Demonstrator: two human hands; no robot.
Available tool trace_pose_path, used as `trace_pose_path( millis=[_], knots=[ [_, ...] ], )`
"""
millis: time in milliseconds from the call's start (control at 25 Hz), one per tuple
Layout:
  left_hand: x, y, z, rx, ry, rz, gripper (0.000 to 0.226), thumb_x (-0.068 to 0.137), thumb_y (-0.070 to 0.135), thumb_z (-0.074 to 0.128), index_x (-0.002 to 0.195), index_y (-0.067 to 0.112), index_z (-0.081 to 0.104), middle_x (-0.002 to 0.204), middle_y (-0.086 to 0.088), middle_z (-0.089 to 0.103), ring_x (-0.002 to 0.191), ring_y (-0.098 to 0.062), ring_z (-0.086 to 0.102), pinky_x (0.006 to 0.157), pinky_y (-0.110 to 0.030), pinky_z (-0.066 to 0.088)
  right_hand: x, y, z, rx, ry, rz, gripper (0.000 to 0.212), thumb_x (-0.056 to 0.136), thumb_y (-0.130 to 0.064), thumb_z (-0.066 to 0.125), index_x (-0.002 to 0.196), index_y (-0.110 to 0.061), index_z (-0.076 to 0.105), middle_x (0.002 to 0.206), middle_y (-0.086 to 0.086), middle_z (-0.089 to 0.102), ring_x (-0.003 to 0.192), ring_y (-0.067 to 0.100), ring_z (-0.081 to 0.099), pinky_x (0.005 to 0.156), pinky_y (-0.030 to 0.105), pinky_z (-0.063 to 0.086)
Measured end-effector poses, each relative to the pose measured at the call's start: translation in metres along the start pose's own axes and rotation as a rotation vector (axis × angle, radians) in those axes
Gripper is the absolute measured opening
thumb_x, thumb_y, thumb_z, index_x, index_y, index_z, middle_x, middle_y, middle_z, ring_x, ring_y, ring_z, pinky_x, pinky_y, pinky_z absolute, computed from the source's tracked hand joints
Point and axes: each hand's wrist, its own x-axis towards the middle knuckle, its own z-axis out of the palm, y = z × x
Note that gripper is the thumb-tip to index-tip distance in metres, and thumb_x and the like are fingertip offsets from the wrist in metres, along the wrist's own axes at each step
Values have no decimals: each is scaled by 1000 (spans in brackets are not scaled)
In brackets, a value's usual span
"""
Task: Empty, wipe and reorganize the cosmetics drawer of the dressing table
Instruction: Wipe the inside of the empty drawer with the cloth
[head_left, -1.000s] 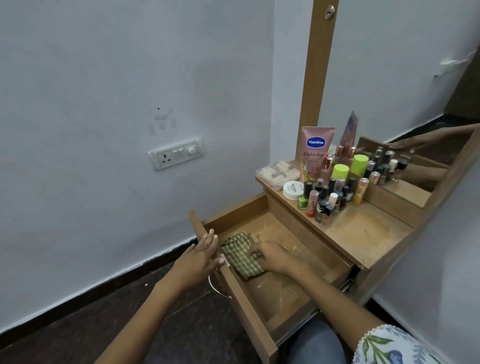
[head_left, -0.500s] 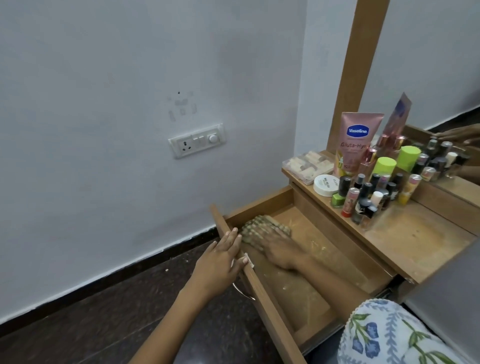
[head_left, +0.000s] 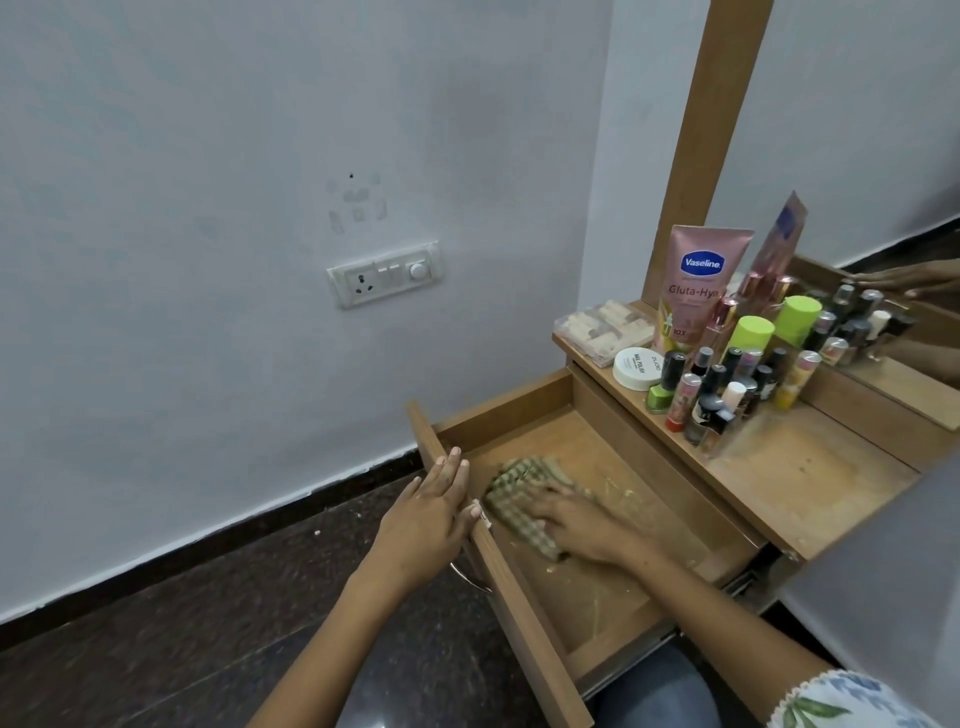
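Our right hand (head_left: 576, 522) lies flat, fingers spread, pressing a green checked cloth (head_left: 519, 499) against the floor of the open drawer (head_left: 597, 587). The cloth sits toward the drawer's far left part, close behind the front panel, and looks blurred. Our left hand (head_left: 428, 519) rests on the drawer's front panel, fingers straight and together along its top edge, thumb over the inner side; it holds nothing else. Pale streaks and crumbs of dust show on the bare wood of the drawer floor near the cloth and nearer to us. A metal handle (head_left: 470, 577) curves out below the left hand.

On the desk (head_left: 810, 483) above the drawer we see the cosmetics: a pink Vaseline tube (head_left: 698, 286) standing upright, a clear plastic box (head_left: 602, 327) at the left end, a white round jar (head_left: 636, 368) beside it, and a cluster of nail polish bottles (head_left: 719, 395) with two lime-green caps behind them. The mirror (head_left: 883, 208) repeats them.
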Motion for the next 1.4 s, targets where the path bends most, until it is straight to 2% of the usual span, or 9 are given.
trace_pose_path(
  millis=[120,200,320,440,600,760,960,1200,1400],
  knots=[
    [-1,4,3,-9,10,-21,59,102,42,21,152,19,1,159,5,-11,146,-8,-7,118,-29,2,2,-14,15,-113,-47,-79,58,98,-21,39,151,-35,18,161,-7,2,147,22,0,119,47,11],
    [-2,5,5,-31,24,-30,59,102,42,21,152,19,0,159,5,-11,146,-8,-7,118,-28,2,12,-20,22,-97,-61,-87,58,100,-30,32,152,-35,6,161,-9,-7,147,21,-10,118,53,5],
    [-4,5,6,-30,41,-33,58,102,41,21,152,19,1,159,6,-11,146,-7,-7,118,-28,2,39,-25,16,-25,-68,-74,58,101,-28,29,151,-33,1,159,-10,-12,145,16,-18,118,54,-1],
    [-5,7,6,-25,49,-39,58,102,41,21,152,21,1,159,7,-10,145,-6,-8,118,-28,2,61,-32,7,-31,-14,-42,61,100,-25,31,151,-34,-1,159,-10,-13,145,14,-18,119,49,-2],
    [-4,4,5,3,49,-37,57,102,42,20,152,23,3,159,9,-7,145,-5,-7,119,-29,3,61,-35,7,-59,91,-27,56,103,-33,26,152,-33,-1,159,-13,-10,146,12,-13,118,41,-3],
    [-4,2,6,0,30,-46,56,101,44,19,152,25,2,158,11,-10,145,-4,-8,119,-30,3,57,-6,-4,-86,127,55,56,103,-37,21,152,-30,-5,158,-12,-15,145,13,-17,119,46,0],
    [-2,6,6,-7,15,-71,56,102,42,18,152,24,-2,158,10,-13,145,-6,-8,120,-33,3,51,42,-25,-39,110,251,57,103,-30,22,153,-19,-5,159,1,-17,146,19,-18,118,41,-4],
    [-2,17,3,-25,-20,-137,56,103,36,19,152,17,-2,158,3,-14,147,-12,-7,120,-34,4,23,21,-9,26,5,202,62,101,-17,31,153,-25,-1,160,-4,-15,146,20,-17,119,49,-4],
    [-4,32,0,-73,-46,-190,56,104,31,19,152,12,-2,159,-2,-14,147,-15,-8,120,-37,7,-15,-14,3,-19,-70,176,68,98,-10,37,153,-20,-1,159,1,-16,147,22,-15,118,42,-2]
  ],
)
